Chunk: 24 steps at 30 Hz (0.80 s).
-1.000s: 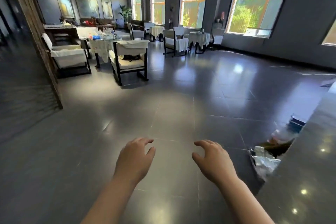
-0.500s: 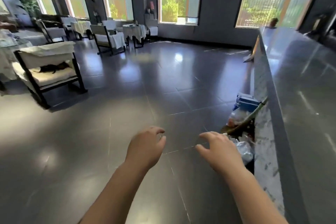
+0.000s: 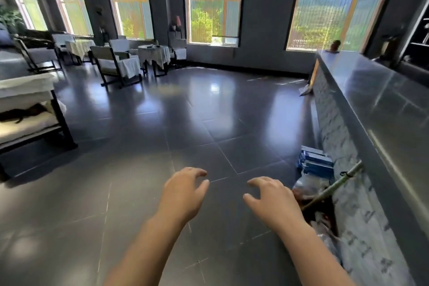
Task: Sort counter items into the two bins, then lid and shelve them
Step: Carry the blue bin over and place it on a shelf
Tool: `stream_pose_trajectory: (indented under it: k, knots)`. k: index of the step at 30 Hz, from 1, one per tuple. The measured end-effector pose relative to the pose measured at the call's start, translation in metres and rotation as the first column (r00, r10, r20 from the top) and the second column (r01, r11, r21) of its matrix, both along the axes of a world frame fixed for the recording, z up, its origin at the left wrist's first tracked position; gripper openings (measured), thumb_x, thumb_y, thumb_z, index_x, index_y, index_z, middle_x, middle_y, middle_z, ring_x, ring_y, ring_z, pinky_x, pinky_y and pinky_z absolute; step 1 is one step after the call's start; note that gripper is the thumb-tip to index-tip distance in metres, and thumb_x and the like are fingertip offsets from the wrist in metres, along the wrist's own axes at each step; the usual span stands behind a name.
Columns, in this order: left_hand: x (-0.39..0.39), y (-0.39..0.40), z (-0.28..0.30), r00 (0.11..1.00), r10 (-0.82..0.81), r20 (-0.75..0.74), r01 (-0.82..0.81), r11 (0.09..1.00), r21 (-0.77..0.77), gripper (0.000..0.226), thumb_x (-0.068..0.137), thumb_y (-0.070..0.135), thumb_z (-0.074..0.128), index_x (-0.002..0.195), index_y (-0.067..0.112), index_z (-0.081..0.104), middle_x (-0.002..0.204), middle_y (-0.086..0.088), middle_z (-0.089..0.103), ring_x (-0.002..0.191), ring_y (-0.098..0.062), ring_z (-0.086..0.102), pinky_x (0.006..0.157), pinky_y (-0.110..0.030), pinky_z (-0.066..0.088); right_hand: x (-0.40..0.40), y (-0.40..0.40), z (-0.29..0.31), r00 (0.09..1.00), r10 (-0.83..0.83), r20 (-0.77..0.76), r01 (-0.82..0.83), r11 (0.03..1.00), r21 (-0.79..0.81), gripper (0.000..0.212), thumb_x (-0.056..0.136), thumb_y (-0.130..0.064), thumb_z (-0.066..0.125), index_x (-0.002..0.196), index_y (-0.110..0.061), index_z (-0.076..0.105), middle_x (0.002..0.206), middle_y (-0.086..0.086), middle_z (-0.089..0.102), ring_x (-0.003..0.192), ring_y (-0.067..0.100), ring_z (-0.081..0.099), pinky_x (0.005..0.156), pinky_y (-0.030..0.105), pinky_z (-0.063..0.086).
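Counter (image 3: pixel 380 90) is observed along the right side, its dark top running back toward the windows. Both hands are held out over the tiled floor (image 3: pixel 162 146): left hand (image 3: pixel 183 193) and right hand (image 3: pixel 271 199) loosely curled, nothing grasped. Blue boxes (image 3: pixel 315 162) are stacked at the counter's base.

One head-worn wide-angle view looks forward and down over the floor (image 3: pixel 144 169) toward far windows (image 3: pixel 213 7), the table (image 3: pixel 383 104) close along its right edge.
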<state>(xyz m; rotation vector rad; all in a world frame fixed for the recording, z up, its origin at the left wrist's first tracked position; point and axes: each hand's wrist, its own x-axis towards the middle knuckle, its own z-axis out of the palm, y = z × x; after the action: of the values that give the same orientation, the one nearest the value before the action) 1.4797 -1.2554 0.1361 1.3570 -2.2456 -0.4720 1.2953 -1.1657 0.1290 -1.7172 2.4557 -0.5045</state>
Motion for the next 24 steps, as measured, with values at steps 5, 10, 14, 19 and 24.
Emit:
stream_pose_trajectory:
  k: [5,10,14,19,24]
  knots:
    - [-0.066,-0.132,-0.013,0.999,-0.036,-0.035,0.037,0.999,0.02,0.03,0.092,0.035,0.052,0.12,0.028,0.061,0.128,0.009,0.058,0.117,-0.013,0.052,0.101,-0.027,0.039,-0.064,-0.122,-0.007,0.998,-0.049,-0.024,0.049,0.999,-0.017,0.043,0.09,-0.045,0.051,0.131,-0.031,0.053,0.136,-0.012,0.053,0.125,0.012,0.046,0.104,0.03,0.036]
    - [-0.149,-0.268,-0.012,0.991,-0.135,-0.008,0.135,0.991,0.007,0.03,0.091,0.036,0.051,0.119,0.03,0.061,0.127,0.011,0.058,0.119,-0.012,0.051,0.1,-0.027,0.039,-0.139,-0.242,-0.004,0.992,-0.126,-0.008,0.126,0.992,0.012,0.043,0.091,-0.045,0.05,0.132,-0.031,0.052,0.137,-0.012,0.051,0.125,0.012,0.046,0.104,0.03,0.035]
    - [-0.228,-0.366,-0.006,0.978,-0.207,0.019,0.207,0.978,0.008,0.031,0.092,0.037,0.049,0.12,0.031,0.06,0.128,0.012,0.057,0.118,-0.011,0.05,0.1,-0.026,0.039,-0.208,-0.322,0.001,0.978,-0.21,-0.013,0.21,0.978,0.016,0.041,0.091,-0.045,0.05,0.13,-0.032,0.053,0.135,-0.013,0.053,0.123,0.011,0.046,0.102,0.029,0.035]
    - [-0.347,-0.46,-0.012,0.957,-0.288,-0.006,0.289,0.957,0.022,0.03,0.092,0.038,0.05,0.119,0.033,0.06,0.127,0.015,0.057,0.115,-0.01,0.051,0.099,-0.026,0.038,-0.313,-0.399,-0.01,0.948,-0.319,0.009,0.319,0.947,0.03,0.04,0.09,-0.046,0.051,0.128,-0.034,0.054,0.131,-0.014,0.055,0.12,0.01,0.048,0.102,0.029,0.038]
    - [-0.478,-0.543,-0.033,0.955,-0.296,-0.003,0.295,0.953,0.061,0.031,0.092,0.037,0.05,0.12,0.031,0.06,0.127,0.013,0.056,0.118,-0.012,0.051,0.099,-0.027,0.039,-0.439,-0.479,-0.027,0.93,-0.368,-0.001,0.368,0.928,0.063,0.042,0.089,-0.046,0.051,0.129,-0.033,0.053,0.131,-0.012,0.055,0.12,0.013,0.05,0.1,0.03,0.04]
